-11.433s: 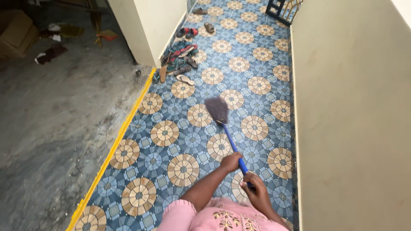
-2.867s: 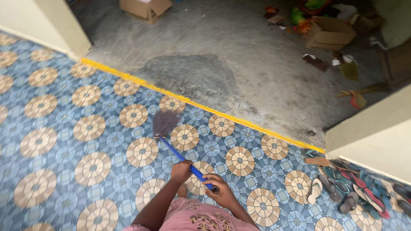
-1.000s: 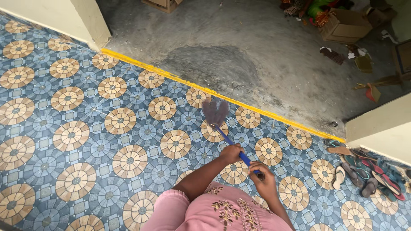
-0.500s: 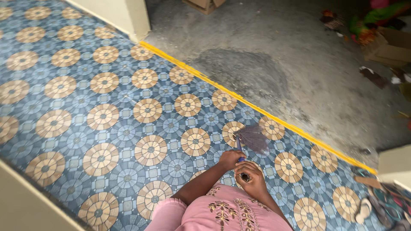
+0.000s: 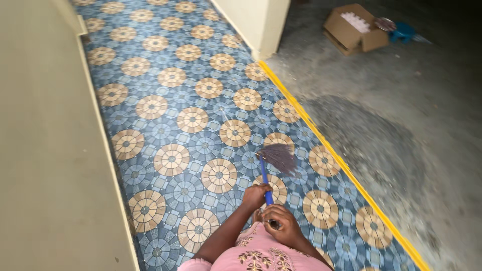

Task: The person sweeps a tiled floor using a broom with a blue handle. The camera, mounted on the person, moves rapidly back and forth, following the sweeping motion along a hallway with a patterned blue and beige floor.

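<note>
I hold a broom with a blue handle (image 5: 264, 179) in both hands. My left hand (image 5: 255, 194) grips the handle a little below its middle. My right hand (image 5: 281, 226) closes over the handle's near end, close to my pink embroidered top. The dark bristle head (image 5: 279, 156) rests on the patterned floor of blue tiles with tan circles (image 5: 170, 118), close to the yellow strip (image 5: 321, 143) that edges it.
A pale wall (image 5: 47, 150) runs along the left of the tiled strip. Right of the yellow strip lies bare grey concrete (image 5: 401, 125) with a darker patch. An open cardboard box (image 5: 353, 29) and a small blue object (image 5: 403, 32) sit at the back right, beside a wall corner (image 5: 261, 25).
My view has swung left, so the pale wall now fills the left side and the sandals are out of sight. The broom head now points straight ahead, near the yellow strip.
</note>
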